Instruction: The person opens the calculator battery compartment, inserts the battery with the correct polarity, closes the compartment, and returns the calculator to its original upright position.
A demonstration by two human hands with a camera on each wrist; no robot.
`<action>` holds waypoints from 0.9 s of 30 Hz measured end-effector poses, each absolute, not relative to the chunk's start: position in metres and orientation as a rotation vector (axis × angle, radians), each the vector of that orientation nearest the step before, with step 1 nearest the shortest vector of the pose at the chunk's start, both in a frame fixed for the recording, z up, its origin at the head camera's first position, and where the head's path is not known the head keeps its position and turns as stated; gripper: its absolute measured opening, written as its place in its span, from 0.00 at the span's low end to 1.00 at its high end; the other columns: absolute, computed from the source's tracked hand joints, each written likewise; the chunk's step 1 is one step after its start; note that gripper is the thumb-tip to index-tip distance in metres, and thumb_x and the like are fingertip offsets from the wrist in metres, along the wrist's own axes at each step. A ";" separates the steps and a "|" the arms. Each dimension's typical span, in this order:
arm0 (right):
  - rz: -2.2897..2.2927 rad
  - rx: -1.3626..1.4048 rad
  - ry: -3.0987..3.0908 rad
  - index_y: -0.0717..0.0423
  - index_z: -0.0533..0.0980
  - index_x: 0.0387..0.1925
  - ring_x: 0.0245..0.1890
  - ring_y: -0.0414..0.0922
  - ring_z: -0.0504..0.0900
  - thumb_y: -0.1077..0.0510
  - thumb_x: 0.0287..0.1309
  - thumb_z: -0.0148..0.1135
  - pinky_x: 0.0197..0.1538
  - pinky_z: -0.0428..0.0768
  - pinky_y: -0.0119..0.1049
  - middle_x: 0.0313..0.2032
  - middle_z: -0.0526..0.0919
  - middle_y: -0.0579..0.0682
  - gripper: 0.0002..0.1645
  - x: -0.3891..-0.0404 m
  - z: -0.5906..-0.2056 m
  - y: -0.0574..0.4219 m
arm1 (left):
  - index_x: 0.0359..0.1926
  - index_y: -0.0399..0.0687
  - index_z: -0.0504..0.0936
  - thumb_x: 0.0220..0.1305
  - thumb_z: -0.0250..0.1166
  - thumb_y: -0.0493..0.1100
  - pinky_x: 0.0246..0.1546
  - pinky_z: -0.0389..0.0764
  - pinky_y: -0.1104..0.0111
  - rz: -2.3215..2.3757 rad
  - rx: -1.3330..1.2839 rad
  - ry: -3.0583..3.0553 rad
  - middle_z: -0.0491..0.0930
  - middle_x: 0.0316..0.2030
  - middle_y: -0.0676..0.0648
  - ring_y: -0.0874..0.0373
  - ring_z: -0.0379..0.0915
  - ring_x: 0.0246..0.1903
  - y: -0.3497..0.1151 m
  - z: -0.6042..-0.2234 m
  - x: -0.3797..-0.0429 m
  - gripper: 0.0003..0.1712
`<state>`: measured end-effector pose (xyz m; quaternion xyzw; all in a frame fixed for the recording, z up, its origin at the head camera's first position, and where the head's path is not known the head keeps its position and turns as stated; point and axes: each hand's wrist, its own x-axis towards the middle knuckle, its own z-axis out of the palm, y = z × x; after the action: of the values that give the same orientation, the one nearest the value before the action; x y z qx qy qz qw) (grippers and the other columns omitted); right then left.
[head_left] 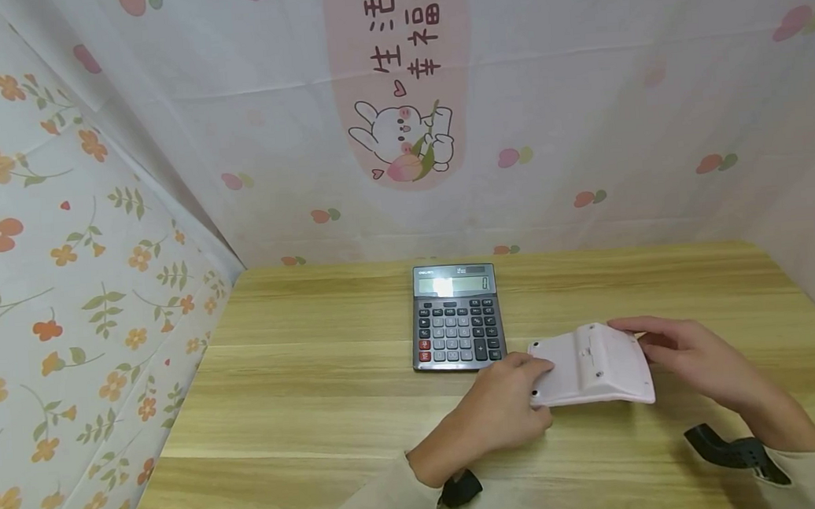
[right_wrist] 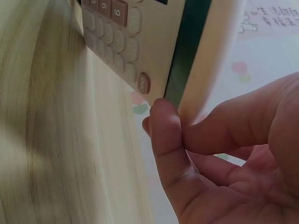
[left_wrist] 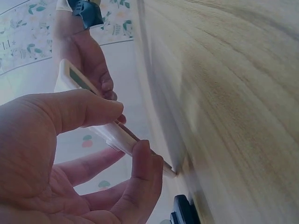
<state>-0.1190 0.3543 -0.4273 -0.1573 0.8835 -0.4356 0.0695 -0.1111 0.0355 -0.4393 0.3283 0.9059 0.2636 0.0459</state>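
Observation:
A pale pink calculator [head_left: 564, 366] is tilted above the table, its back with small screws facing up in the head view. My left hand [head_left: 506, 405] pinches its left end between thumb and fingers. At the raised right end, my right hand [head_left: 698, 356] grips a corner by the display. The right wrist view shows the calculator's keys [right_wrist: 110, 35] facing the wood, with the thumb and a finger [right_wrist: 166, 126] on the corner. Its low edge comes close to the tabletop in the left wrist view; whether they touch I cannot tell.
A dark grey calculator [head_left: 458, 318] lies face up just beyond the left hand, its display reading 0. The wooden table [head_left: 304, 404] meets a printed cloth [head_left: 264, 138] at the back and a flowered cloth [head_left: 49, 311] on the left.

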 end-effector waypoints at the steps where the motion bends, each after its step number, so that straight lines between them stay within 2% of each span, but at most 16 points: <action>1: -1.317 -0.486 2.666 0.67 0.77 0.72 0.52 0.32 0.84 0.71 0.79 0.57 0.48 0.85 0.29 0.64 0.83 0.47 0.24 -0.119 -0.427 0.355 | 0.68 0.48 0.86 0.59 0.75 0.41 0.56 0.79 0.74 0.818 1.002 2.760 0.85 0.62 0.48 0.62 0.82 0.58 0.035 -0.439 -0.111 0.34; 4: -1.317 -0.504 2.686 0.67 0.78 0.71 0.49 0.35 0.85 0.73 0.77 0.59 0.47 0.84 0.29 0.60 0.84 0.38 0.25 -0.119 -0.427 0.356 | 0.68 0.47 0.86 0.59 0.75 0.40 0.56 0.79 0.75 0.863 1.001 2.738 0.86 0.62 0.49 0.62 0.82 0.59 0.034 -0.438 -0.112 0.33; 7: -1.326 -0.496 2.688 0.67 0.78 0.71 0.47 0.38 0.86 0.74 0.75 0.60 0.45 0.85 0.30 0.58 0.85 0.42 0.25 -0.119 -0.428 0.356 | 0.68 0.47 0.86 0.60 0.75 0.41 0.56 0.79 0.76 0.897 0.994 2.715 0.86 0.62 0.50 0.63 0.81 0.60 0.034 -0.437 -0.113 0.32; 10: -1.349 -0.477 2.674 0.69 0.78 0.70 0.48 0.36 0.87 0.74 0.76 0.61 0.44 0.86 0.31 0.58 0.86 0.43 0.25 -0.119 -0.427 0.355 | 0.68 0.47 0.86 0.61 0.75 0.41 0.55 0.79 0.77 0.917 0.990 2.699 0.86 0.62 0.51 0.64 0.81 0.60 0.033 -0.436 -0.114 0.32; 16: -1.397 -0.403 2.652 0.69 0.79 0.70 0.55 0.27 0.84 0.70 0.78 0.61 0.48 0.86 0.29 0.61 0.83 0.30 0.23 -0.119 -0.426 0.358 | 0.67 0.47 0.87 0.62 0.74 0.42 0.54 0.78 0.79 0.944 0.999 2.689 0.87 0.61 0.52 0.66 0.81 0.59 0.033 -0.438 -0.116 0.30; 20: -1.386 -0.374 2.664 0.67 0.79 0.70 0.56 0.25 0.82 0.67 0.80 0.62 0.47 0.86 0.29 0.61 0.82 0.29 0.22 -0.120 -0.425 0.360 | 0.66 0.47 0.88 0.63 0.73 0.42 0.51 0.77 0.81 0.977 1.005 2.671 0.87 0.61 0.52 0.69 0.81 0.57 0.033 -0.438 -0.117 0.29; 22: -1.385 -0.362 2.666 0.66 0.80 0.70 0.55 0.25 0.82 0.67 0.80 0.62 0.47 0.86 0.28 0.61 0.83 0.29 0.22 -0.120 -0.424 0.361 | 0.66 0.46 0.88 0.63 0.73 0.41 0.47 0.76 0.82 1.000 1.007 2.655 0.87 0.61 0.52 0.71 0.80 0.53 0.033 -0.437 -0.118 0.28; 27: -1.400 -0.326 2.644 0.66 0.80 0.70 0.55 0.25 0.83 0.65 0.80 0.63 0.47 0.86 0.29 0.60 0.83 0.27 0.23 -0.120 -0.424 0.364 | 0.64 0.44 0.89 0.64 0.72 0.38 0.28 0.72 0.81 1.068 1.007 2.606 0.87 0.57 0.52 0.73 0.74 0.32 0.031 -0.434 -0.119 0.26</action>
<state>-0.1198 0.3635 -0.4239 -0.1082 0.8766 -0.4643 0.0659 -0.1193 0.0307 -0.4337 0.3358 0.8688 0.3561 0.0750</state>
